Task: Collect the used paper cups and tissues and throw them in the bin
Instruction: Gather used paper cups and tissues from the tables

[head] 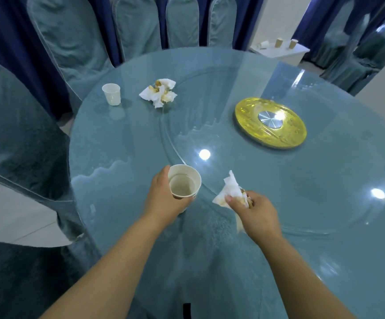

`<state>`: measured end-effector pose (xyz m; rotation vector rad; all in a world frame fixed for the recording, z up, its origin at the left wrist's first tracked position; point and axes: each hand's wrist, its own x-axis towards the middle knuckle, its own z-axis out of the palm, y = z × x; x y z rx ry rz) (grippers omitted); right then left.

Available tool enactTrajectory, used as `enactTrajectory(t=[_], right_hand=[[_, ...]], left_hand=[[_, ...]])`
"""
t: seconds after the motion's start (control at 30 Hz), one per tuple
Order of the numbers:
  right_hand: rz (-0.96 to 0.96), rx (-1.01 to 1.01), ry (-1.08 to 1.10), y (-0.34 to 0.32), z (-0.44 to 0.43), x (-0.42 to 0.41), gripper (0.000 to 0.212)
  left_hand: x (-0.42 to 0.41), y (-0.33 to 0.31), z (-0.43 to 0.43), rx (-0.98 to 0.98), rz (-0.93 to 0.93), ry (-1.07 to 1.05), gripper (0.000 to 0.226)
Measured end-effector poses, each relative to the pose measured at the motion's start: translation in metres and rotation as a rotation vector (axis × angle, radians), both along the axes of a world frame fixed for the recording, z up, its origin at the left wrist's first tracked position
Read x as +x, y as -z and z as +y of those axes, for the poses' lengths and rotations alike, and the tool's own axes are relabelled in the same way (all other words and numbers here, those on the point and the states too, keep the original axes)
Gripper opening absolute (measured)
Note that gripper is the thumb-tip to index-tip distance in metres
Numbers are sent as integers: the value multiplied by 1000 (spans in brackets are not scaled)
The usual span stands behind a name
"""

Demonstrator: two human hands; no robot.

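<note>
Step in hand: collection. A small white paper cup stands at 10 o'clock on the round blue glass table; a crumpled stained white tissue lies at 11 o'clock. At 6 o'clock the left hand grasps a wide white paper cup, apparently empty. The right hand pinches a second stained tissue. Next: gather the far pair, then find the bin, not in view

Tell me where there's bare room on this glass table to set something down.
The widest bare patch is the right side of the table, past the gold disc. Another lies between the small white cup with crumpled tissues and the held paper cup. Crowded at the near edge, round that cup and the held tissue.
</note>
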<state>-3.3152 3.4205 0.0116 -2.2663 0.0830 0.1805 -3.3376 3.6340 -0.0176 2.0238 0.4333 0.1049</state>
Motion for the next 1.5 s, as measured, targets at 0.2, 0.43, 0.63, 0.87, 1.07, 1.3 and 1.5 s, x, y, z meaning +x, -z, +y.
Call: enactTrajectory(t=[0.2,0.43,0.63,0.87,1.07,1.3,1.5], right_hand=[[-26,-17,-145,-2,28,44,36],[-43,-28,-265,-6,82,84,36],[-15,-28,-272,2,131,131,33],[-15,-60,-247,19,168,186,29],[-53,-120,-258,33,201,233,31],[-148,-191,-328,44,241,293,18],[-283,-260,-327,49,277,351,40]], left_hand=[[7,-1,29,43,-8,-160,90],[32,3,83,60,-16,-266,89],[71,12,120,27,-50,-245,88],[92,13,145,-171,-140,-265,102],[147,7,206,-105,-162,-388,40],[248,18,266,188,-87,-283,60],[310,42,299,302,110,-302,75]])
